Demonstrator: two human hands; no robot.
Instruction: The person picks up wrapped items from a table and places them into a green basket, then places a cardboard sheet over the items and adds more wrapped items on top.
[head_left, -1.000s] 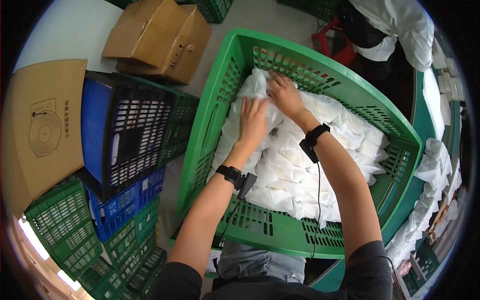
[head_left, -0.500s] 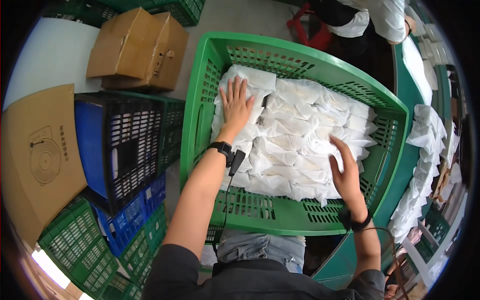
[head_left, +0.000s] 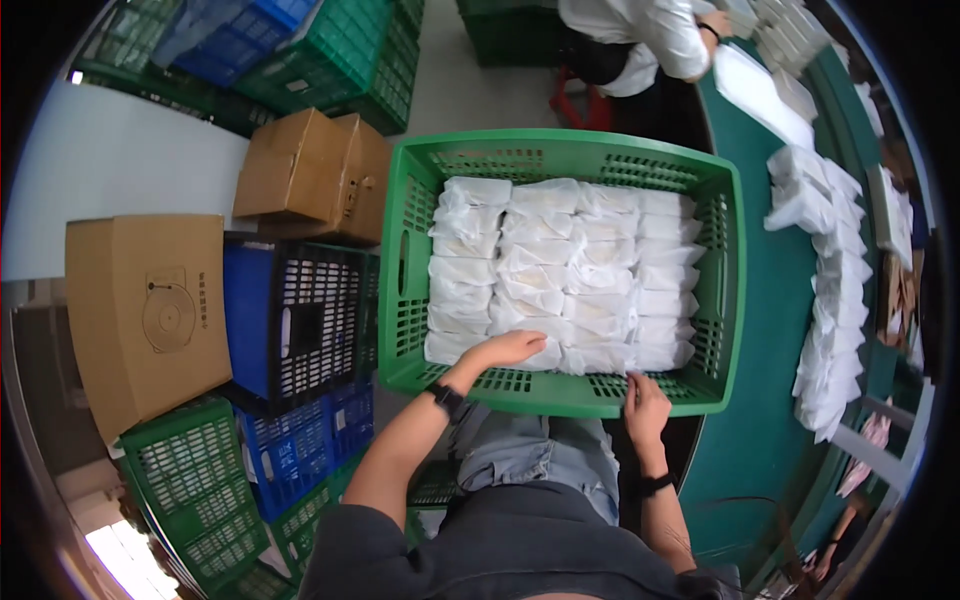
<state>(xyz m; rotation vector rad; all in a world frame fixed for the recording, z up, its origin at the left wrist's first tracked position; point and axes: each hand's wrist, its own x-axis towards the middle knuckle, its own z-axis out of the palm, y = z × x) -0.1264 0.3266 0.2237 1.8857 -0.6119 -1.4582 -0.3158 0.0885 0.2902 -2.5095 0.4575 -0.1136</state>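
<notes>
Before me is a green plastic crate (head_left: 560, 398) with slotted walls. Rows of small packets wrapped in thin white paper (head_left: 535, 265) fill its floor. My left hand (head_left: 510, 348) reaches over the near wall and lies on the front row of packets, fingers extended toward the right; it holds nothing that I can see. At the near rim, right of the middle, my right hand (head_left: 648, 405) has its fingers closed around the crate's edge. Both wrists wear black bands.
More white packets (head_left: 838, 300) line the green table (head_left: 745, 420) at right. Stacked crates (head_left: 190, 465) and cardboard boxes (head_left: 150, 320) stand on the left. At the far right of the crate, a person in a white sleeve (head_left: 670, 35) works at the table.
My left hand has drawn back from the far-left packets to the front row. My right hand has gone from above the packets to the near rim. The packet rows now look straighter.
</notes>
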